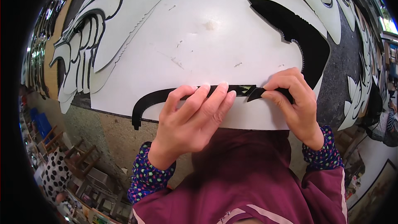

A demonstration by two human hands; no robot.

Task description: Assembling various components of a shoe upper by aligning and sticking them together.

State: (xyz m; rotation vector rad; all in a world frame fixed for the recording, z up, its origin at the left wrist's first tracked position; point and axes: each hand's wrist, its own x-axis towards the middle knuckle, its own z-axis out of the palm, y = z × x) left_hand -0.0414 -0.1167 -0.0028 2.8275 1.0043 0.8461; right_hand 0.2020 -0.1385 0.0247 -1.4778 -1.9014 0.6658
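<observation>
A narrow black curved strip [154, 98] lies along the near edge of the white tabletop, its left end bending down past the edge. My left hand [191, 120] is closed over the strip's middle, fingertips pressing it from above; its thumb is hidden. A shiny patch shows near the strip's right end. There my right hand [296, 103] pinches a black piece with a slanted, pointed tip [256, 94] between thumb and fingers. Its tip lies against or just over the strip's end; which, I cannot tell. The rest of that piece is under my fingers.
A large black crescent-shaped piece [309, 37] with a jagged inner edge lies at the right. White cut-out shapes with black edges [105, 29] are stacked at the left, and more [306, 0] at the far right. Wooden stools [85, 157] stand on the floor at the left.
</observation>
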